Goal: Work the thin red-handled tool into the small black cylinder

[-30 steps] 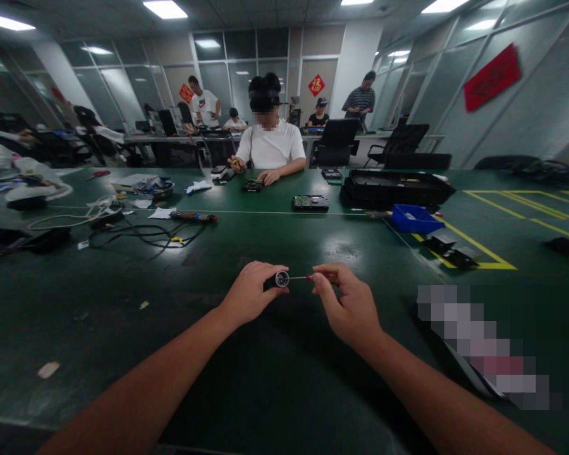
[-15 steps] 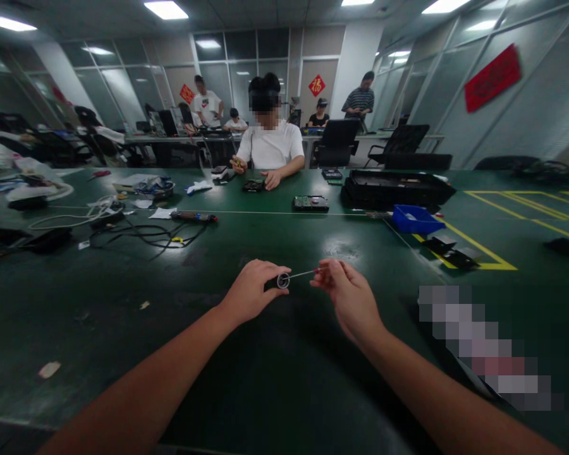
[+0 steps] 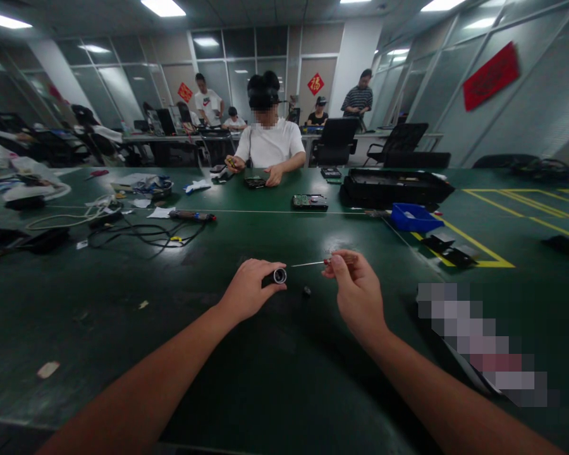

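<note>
My left hand [image 3: 252, 289] is closed round a short black cylinder [image 3: 271, 278], whose round open end with a silver rim faces me and to the right. In my right hand [image 3: 355, 284] is a thin screwdriver [image 3: 308, 264]; its metal shaft points left and its reddish handle is mostly covered by my fingers. The shaft's tip is just right of the cylinder, apart from the rim. Between my hands, a little lower, is a small dark piece [image 3: 306, 291], too small to name.
Across the green table [image 3: 246, 417] a person in a white shirt [image 3: 270, 142] handles a hard drive [image 3: 255, 182]. Another drive [image 3: 310, 201] lies nearer. A black case [image 3: 393, 189] and blue tray [image 3: 415, 218] stand right; a dark tool [image 3: 192, 215] and cables [image 3: 137, 234] lie left.
The screwdriver has come out of the cylinder's end and moved right and up with my right hand. A small dark piece now shows below it. My left hand has tilted the cylinder slightly.
</note>
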`<state>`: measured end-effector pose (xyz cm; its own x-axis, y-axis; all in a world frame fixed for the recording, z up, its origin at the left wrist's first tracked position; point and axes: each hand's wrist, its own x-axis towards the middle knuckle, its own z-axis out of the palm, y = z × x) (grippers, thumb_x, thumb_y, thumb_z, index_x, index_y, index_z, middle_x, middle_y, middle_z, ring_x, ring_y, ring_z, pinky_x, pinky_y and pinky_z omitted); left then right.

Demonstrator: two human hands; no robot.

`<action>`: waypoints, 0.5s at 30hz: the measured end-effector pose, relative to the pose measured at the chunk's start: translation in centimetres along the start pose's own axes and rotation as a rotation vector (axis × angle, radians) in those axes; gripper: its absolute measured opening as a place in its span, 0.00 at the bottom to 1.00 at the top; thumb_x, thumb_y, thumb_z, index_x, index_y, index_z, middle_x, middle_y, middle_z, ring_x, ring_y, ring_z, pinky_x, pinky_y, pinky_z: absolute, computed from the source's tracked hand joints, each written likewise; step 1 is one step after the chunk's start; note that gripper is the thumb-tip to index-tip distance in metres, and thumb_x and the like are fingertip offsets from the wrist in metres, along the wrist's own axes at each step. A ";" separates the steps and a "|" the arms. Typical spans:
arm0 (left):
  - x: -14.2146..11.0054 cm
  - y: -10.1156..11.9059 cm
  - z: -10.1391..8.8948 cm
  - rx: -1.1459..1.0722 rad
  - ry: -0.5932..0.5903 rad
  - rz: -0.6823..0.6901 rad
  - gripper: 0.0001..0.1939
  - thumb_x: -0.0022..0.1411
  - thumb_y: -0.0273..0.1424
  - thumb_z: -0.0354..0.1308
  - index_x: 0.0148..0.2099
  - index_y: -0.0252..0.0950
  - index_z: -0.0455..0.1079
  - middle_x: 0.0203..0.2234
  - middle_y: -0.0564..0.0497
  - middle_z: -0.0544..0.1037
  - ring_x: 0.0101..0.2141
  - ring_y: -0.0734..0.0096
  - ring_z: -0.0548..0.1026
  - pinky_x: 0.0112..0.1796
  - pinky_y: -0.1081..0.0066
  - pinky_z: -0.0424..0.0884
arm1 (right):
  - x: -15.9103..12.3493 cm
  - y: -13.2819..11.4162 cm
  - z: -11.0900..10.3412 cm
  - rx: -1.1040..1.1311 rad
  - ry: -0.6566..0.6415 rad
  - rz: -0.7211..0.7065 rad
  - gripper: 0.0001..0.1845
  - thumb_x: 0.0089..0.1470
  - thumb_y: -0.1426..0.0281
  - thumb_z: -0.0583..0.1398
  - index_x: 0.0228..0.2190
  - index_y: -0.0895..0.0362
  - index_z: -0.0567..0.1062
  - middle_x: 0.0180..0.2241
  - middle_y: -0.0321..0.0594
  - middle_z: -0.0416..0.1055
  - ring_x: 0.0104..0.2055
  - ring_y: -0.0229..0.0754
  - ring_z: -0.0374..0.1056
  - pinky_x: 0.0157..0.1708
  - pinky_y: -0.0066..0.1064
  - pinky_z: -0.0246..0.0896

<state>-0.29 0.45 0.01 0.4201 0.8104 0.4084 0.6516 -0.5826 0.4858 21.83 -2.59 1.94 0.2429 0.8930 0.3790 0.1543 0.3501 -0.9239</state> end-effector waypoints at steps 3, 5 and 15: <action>-0.1 -0.1 0.0 -0.011 0.002 -0.018 0.20 0.63 0.35 0.65 0.56 0.42 0.72 0.46 0.50 0.80 0.48 0.58 0.74 0.50 0.55 0.67 | 0.2 -0.3 -0.4 -0.129 0.052 -0.129 0.10 0.63 0.60 0.57 0.38 0.52 0.72 0.35 0.39 0.73 0.36 0.44 0.70 0.40 0.38 0.66; -0.1 0.0 0.1 -0.020 0.004 -0.027 0.20 0.63 0.36 0.65 0.57 0.43 0.71 0.46 0.50 0.80 0.48 0.58 0.74 0.50 0.55 0.67 | 0.3 -0.4 -0.7 -0.232 0.039 -0.243 0.09 0.65 0.62 0.54 0.40 0.52 0.71 0.38 0.41 0.72 0.39 0.45 0.70 0.42 0.39 0.64; -0.2 0.5 0.1 -0.024 0.004 -0.017 0.19 0.63 0.36 0.65 0.56 0.42 0.72 0.47 0.49 0.80 0.48 0.58 0.74 0.51 0.56 0.67 | 2.2 2.0 -1.2 -0.803 -0.433 -0.152 0.08 0.52 0.72 0.58 0.30 0.52 0.79 0.28 0.39 0.76 0.30 0.43 0.70 0.29 0.33 0.58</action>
<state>0.03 0.04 0.11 0.4067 0.8197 0.4033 0.6431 -0.5705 0.5108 23.80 -0.22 0.97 -0.1881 0.9381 0.2909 0.8119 0.3152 -0.4913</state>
